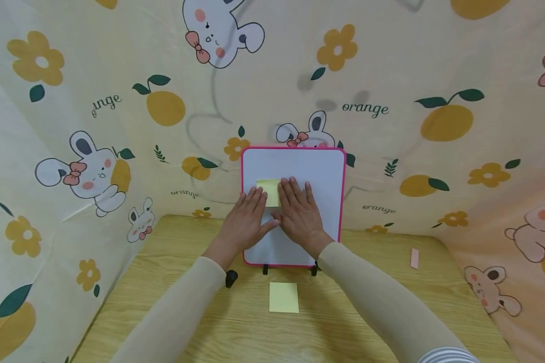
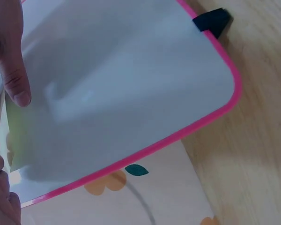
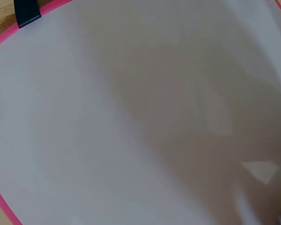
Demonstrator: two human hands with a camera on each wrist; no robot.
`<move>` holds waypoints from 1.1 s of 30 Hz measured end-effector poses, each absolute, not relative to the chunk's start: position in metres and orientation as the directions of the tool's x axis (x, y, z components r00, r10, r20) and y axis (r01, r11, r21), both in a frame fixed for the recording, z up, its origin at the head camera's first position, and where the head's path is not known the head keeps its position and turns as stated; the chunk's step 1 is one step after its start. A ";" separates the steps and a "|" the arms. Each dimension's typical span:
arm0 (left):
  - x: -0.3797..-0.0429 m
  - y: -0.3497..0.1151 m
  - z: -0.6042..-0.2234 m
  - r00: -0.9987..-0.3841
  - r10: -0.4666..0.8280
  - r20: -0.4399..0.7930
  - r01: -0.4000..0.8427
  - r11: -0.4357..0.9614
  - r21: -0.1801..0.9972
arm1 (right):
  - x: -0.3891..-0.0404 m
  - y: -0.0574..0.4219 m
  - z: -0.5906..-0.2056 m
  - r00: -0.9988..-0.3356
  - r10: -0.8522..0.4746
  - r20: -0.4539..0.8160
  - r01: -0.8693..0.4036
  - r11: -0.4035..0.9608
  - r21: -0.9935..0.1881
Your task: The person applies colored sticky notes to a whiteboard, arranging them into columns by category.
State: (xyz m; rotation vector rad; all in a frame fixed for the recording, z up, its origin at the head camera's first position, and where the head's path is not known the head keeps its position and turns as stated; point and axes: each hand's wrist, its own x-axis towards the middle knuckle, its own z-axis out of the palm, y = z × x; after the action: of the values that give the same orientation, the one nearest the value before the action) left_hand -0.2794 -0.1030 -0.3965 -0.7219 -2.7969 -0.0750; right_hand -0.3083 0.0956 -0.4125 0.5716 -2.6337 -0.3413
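Fabric, one printed sheet or more, filled the upper frame and both sides of the head view; all outer edges were cut off. One wood-grain tabletop occupied the lower half, its near edge out of frame. One whiteboard with a pink rim stood at the centre, leaning back, its middle covered by the hands. Two sleeves entered from the lower left and lower right, cut off by the bottom edge.

Two hands lay against the board. Left hand: fingers straight and together, thumb extended toward the right hand. Right hand: fingers straight, the little finger slightly apart. Neither hand was clamped on anything. In the right wrist view the fingers could not be made out.

Two yellow notes were visible. The upper note lay on the board at frame centre, between the hands, its side edges partly hidden by fingertips. The lower note lay flat at lower centre.

Smaller items: one black object, partly hidden by the left sleeve; one pink strip at right; two black feet beneath the board.
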 end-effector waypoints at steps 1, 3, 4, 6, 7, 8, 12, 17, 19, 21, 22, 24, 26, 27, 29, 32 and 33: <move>-0.281 -0.102 -0.395 -0.846 0.470 0.252 0.483 0.875 -0.012 | -0.308 0.095 -0.413 -0.824 -0.443 0.353 -0.338 0.884 0.321; -0.284 -0.101 -0.392 -0.848 0.473 0.239 0.483 0.876 -0.019 | -0.309 0.095 -0.413 -0.820 -0.444 0.361 -0.338 0.885 0.321; -0.286 -0.100 -0.391 -0.850 0.474 0.230 0.481 0.876 -0.026 | -0.309 0.095 -0.413 -0.819 -0.444 0.363 -0.338 0.885 0.321; -0.289 -0.099 -0.389 -0.852 0.479 0.212 0.482 0.875 -0.040 | -0.309 0.095 -0.413 -0.819 -0.444 0.364 -0.338 0.885 0.320; -0.291 -0.099 -0.388 -0.851 0.483 0.208 0.485 0.873 -0.047 | -0.309 0.095 -0.412 -0.820 -0.444 0.361 -0.339 0.885 0.319; -0.293 -0.099 -0.388 -0.850 0.487 0.203 0.486 0.872 -0.056 | -0.309 0.095 -0.412 -0.821 -0.445 0.358 -0.340 0.885 0.319; -0.299 -0.098 -0.387 -0.843 0.503 0.190 0.496 0.864 -0.082 | -0.308 0.095 -0.411 -0.828 -0.448 0.337 -0.347 0.882 0.320; -0.303 -0.097 -0.386 -0.837 0.523 0.162 0.515 0.852 -0.092 | -0.308 0.095 -0.411 -0.836 -0.447 0.319 -0.351 0.882 0.315; -0.305 -0.096 -0.384 -0.836 0.527 0.152 0.518 0.850 -0.097 | -0.308 0.096 -0.411 -0.836 -0.447 0.318 -0.352 0.882 0.314; -0.306 -0.095 -0.383 -0.835 0.530 0.148 0.519 0.848 -0.106 | -0.308 0.097 -0.411 -0.836 -0.447 0.317 -0.353 0.882 0.312; -0.306 -0.095 -0.382 -0.836 0.529 0.148 0.517 0.849 -0.111 | -0.308 0.097 -0.411 -0.837 -0.447 0.316 -0.353 0.882 0.314; -0.307 -0.094 -0.380 -0.836 0.529 0.147 0.517 0.848 -0.116 | -0.308 0.098 -0.411 -0.837 -0.447 0.314 -0.352 0.881 0.316; -0.307 -0.093 -0.378 -0.835 0.530 0.145 0.518 0.847 -0.117 | -0.308 0.099 -0.410 -0.838 -0.449 0.310 -0.352 0.879 0.320; -0.308 -0.093 -0.377 -0.836 0.531 0.140 0.519 0.847 -0.118 | -0.308 0.099 -0.410 -0.840 -0.449 0.307 -0.352 0.879 0.323; -0.308 -0.094 -0.375 -0.837 0.532 0.129 0.518 0.846 -0.125 | -0.308 0.099 -0.409 -0.840 -0.450 0.303 -0.350 0.877 0.330; -0.310 -0.097 -0.375 -0.843 0.526 0.114 0.509 0.848 -0.149 | -0.309 0.099 -0.408 -0.840 -0.451 0.302 -0.344 0.873 0.346; -0.310 -0.099 -0.376 -0.844 0.524 0.114 0.506 0.849 -0.155 | -0.309 0.098 -0.408 -0.840 -0.450 0.304 -0.342 0.873 0.348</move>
State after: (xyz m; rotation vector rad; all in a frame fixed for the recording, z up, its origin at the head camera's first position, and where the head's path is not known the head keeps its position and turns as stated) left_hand -0.3099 -0.0991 -0.3760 -0.8051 -2.8727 0.1785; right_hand -0.3093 0.0984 -0.4080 0.5864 -2.6640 -0.3969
